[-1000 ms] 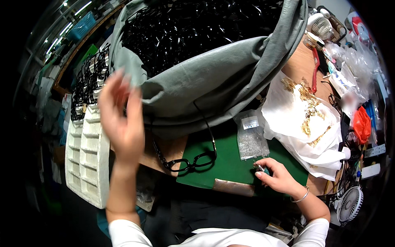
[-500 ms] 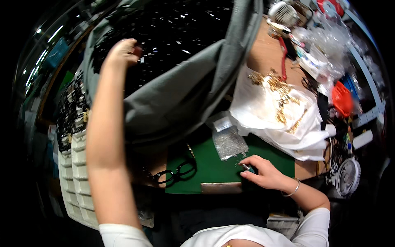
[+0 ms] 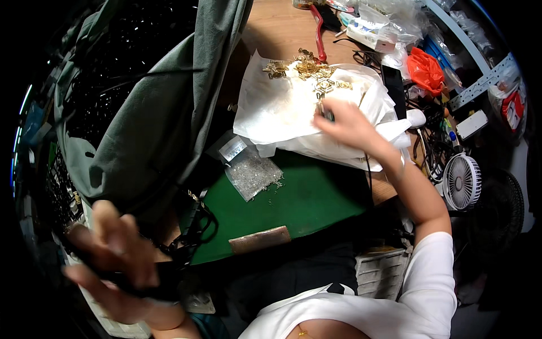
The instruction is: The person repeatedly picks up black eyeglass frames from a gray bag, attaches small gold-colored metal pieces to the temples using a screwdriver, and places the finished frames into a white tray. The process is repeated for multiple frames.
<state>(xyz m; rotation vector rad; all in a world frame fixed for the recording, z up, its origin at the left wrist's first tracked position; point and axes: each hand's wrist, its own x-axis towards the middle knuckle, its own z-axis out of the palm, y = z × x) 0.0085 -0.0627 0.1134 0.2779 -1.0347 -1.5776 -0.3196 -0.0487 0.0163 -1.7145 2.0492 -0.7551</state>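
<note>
As far as can be told through the blur, holds a dark thing (image 3: 121, 279), probably a black frame, between thumb and bent fingers of the left hand (image 3: 116, 257), just off the near left corner of the green mat (image 3: 316, 186). Should handle as light, stiff and rather slippery, with thin arms liable to bend; best taken by the bridge or front rim. Treat likewise the black glasses (image 3: 195, 226) at the mat's left edge. With the right hand (image 3: 345, 124), closed over the white sheet (image 3: 271, 116) beyond the mat's far edge, grips a small tool (image 3: 327, 114) near the gold pieces (image 3: 305, 68). Expect those to be light, hard and easily scattered; best lifted singly by an edge. Compared with half a second ago, has brought the left hand back from the grey-green sack (image 3: 135, 118) and carried the right hand from beside the clear bag (image 3: 252, 178) to the sheet.
</note>
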